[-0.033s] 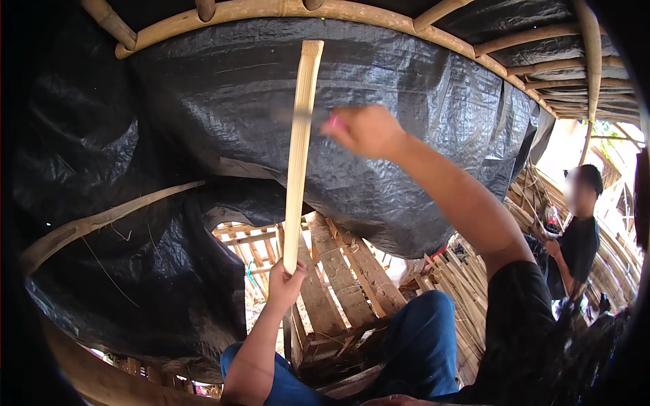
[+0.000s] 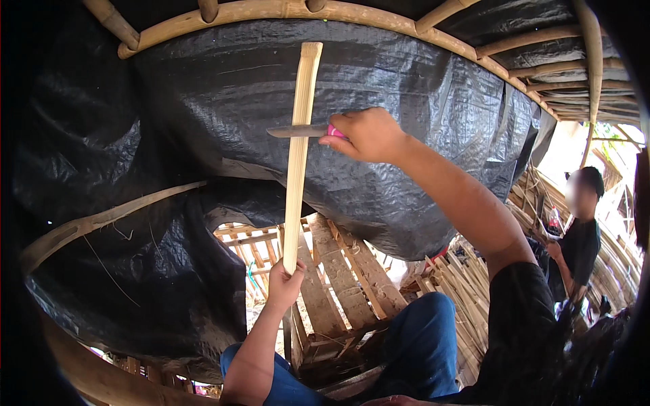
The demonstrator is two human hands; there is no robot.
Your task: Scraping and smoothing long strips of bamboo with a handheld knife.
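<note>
1. Hands first: our left hand (image 2: 284,283) is closed around the lower end of a long bamboo strip (image 2: 298,155), holding it nearly upright in front of us, while our right hand (image 2: 369,134) is clenched on the pink handle of a knife (image 2: 298,131)
2. We see the knife blade lying crosswise against the strip, well above its middle, with the tip poking out on the left side
3. To do this cut well, we judge that we should keep the strip steady from below, hold the blade at a shallow angle to the grain, and draw it away from the lower hand, so a slip does not run toward those fingers
4. Behind the strip hangs a black plastic sheet (image 2: 420,135) under a curved bamboo frame (image 2: 284,12); wooden pallets (image 2: 338,271) lie below
5. We cannot tell whether the edge has bitten into the bamboo or only rests on it; the handle is mostly buried in our fist
6. Another person (image 2: 582,230) stands at the right, partly cut off, and the dark corners of the view hide the rest
</note>
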